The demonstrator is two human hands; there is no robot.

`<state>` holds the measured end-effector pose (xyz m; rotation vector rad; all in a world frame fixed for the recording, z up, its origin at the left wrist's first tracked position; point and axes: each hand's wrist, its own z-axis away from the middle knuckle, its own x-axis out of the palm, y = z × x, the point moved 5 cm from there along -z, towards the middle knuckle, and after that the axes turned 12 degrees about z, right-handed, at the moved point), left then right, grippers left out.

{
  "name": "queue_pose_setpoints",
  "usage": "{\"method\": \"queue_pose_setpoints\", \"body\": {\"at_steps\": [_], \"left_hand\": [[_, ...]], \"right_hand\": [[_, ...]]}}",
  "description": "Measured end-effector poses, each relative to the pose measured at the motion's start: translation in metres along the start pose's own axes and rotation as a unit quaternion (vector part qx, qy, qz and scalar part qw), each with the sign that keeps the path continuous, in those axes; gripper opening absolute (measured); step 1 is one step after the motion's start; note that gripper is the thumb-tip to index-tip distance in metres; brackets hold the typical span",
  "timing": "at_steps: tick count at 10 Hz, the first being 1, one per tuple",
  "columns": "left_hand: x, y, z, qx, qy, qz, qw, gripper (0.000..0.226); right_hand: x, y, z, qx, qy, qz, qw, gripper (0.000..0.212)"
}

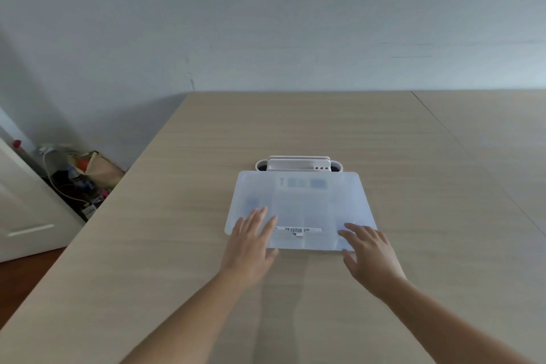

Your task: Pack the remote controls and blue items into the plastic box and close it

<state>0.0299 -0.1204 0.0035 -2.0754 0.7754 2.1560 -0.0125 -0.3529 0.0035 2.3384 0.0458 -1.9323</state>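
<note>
A translucent plastic box lies on the wooden table with its lid down. Blurred bluish shapes show through the lid near its far edge and at its left. A barcode sticker runs along the near part of the lid. My left hand rests flat on the lid's near left corner, fingers spread. My right hand lies over the near right corner, fingers apart, thumb by the front edge. Neither hand holds anything. No remote control is clearly visible.
A white holder with dark openings at both ends stands just behind the box. At the far left, beyond the table's edge, are a white door and a pile of bags and cables on the floor. A grey wall rises behind the table.
</note>
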Motion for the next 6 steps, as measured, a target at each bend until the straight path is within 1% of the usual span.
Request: {"method": "queue_pose_setpoints", "body": {"at_steps": [1, 2, 3, 4, 5, 6], "left_hand": [[0.028, 0.011, 0.012, -0.047, -0.085, 0.014, 0.995, 0.079], [0.040, 0.013, 0.017, -0.070, -0.115, 0.014, 0.991, 0.085], [0.040, 0.011, 0.017, -0.072, -0.125, 0.005, 0.989, 0.088], [0.034, 0.010, 0.012, -0.074, -0.137, 0.008, 0.988, 0.090], [0.018, 0.016, 0.001, -0.065, -0.131, 0.012, 0.989, 0.081], [0.004, 0.021, -0.005, -0.060, -0.128, 0.035, 0.989, 0.074]], "right_hand": [[0.019, -0.028, 0.012, 0.004, -0.081, 0.058, 0.995, 0.074], [0.027, -0.036, 0.016, 0.016, -0.105, 0.091, 0.990, 0.090], [0.024, -0.036, 0.016, 0.025, -0.115, 0.096, 0.988, 0.092], [0.021, -0.036, 0.011, 0.008, -0.112, 0.090, 0.990, 0.081], [0.008, -0.036, -0.004, -0.014, -0.142, 0.072, 0.987, 0.060], [-0.004, -0.031, -0.011, -0.010, -0.172, 0.033, 0.984, 0.056]]}}
